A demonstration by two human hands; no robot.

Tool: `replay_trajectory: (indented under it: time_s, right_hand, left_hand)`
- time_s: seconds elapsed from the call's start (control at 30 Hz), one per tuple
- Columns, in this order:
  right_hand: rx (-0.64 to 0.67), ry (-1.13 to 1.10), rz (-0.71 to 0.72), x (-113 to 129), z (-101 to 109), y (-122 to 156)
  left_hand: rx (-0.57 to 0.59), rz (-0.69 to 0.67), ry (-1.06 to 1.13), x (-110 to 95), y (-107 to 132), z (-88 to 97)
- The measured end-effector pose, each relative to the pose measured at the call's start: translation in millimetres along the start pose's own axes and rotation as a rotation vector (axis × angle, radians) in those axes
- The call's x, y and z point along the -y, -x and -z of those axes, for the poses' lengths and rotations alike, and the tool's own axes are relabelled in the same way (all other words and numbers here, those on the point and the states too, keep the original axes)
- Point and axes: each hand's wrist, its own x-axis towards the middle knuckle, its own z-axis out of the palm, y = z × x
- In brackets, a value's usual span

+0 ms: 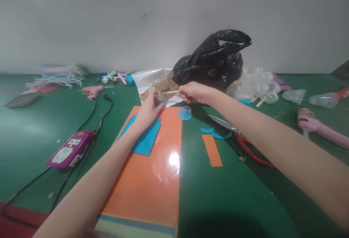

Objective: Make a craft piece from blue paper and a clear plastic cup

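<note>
My left hand [149, 110] is closed around a small see-through plastic piece [161, 102] with a bluish tint, mostly hidden by the fingers. Pinched in my right hand [194, 91] is a thin wooden stick [170, 92], which reaches across to the left hand; whether it touches the plastic piece I cannot tell. Just below the right hand stands a small see-through dome [185, 113] with blue at its base. Under my left wrist lies cut blue paper [147, 138] on a pack of orange sheets [144, 183].
Red-handled scissors [242, 141] lie under my right forearm, beside blue scraps [221, 135] and an orange strip [212, 150]. A black bag [212, 63] and plastic cups [256, 83] stand behind. Pink glue guns [93, 91] flank both sides; a purple power strip [72, 150] trails cords at left.
</note>
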Motion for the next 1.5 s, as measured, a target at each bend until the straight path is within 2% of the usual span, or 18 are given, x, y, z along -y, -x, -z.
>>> replay_trajectory:
  time_s: [0.2, 0.57, 0.67, 0.8, 0.9, 1.0, 1.17, 1.37, 1.5]
  right_hand:
    - [0.053, 0.047, 0.025, 6, 0, 2]
    - [0.033, 0.229, 0.053, 23, 3, -10]
    - [-0.002, 0.385, 0.104, 34, 2, -12]
    - [-0.041, 0.695, 0.307, 54, -4, -11]
    - [-0.043, 0.862, 0.289, 68, -13, -5]
    - [-0.038, 0.924, 0.283, 73, -20, 2]
    - [-0.098, 0.789, 0.378, 58, -18, 10]
    - [-0.052, 0.533, 0.298, 22, -16, 10]
    - [-0.085, 0.513, 0.283, 4, -11, 10]
  left_hand:
    - [-0.015, -0.03, 0.021, 3, 1, -1.9]
    - [0.009, -0.05, 0.044, -1, 4, 0.8]
    - [0.007, -0.056, 0.05, -1, 4, 1.0]
    - [0.003, -0.063, 0.026, -1, 4, 1.1]
    - [0.006, -0.048, 0.01, -3, 4, 1.4]
    - [0.005, -0.04, -0.002, -4, 5, 1.7]
    - [-0.002, -0.029, 0.019, -4, 5, 1.2]
    - [-0.03, -0.028, 0.048, -3, 3, 0.7]
    - [-0.063, 0.027, 0.033, -3, 1, 0.2]
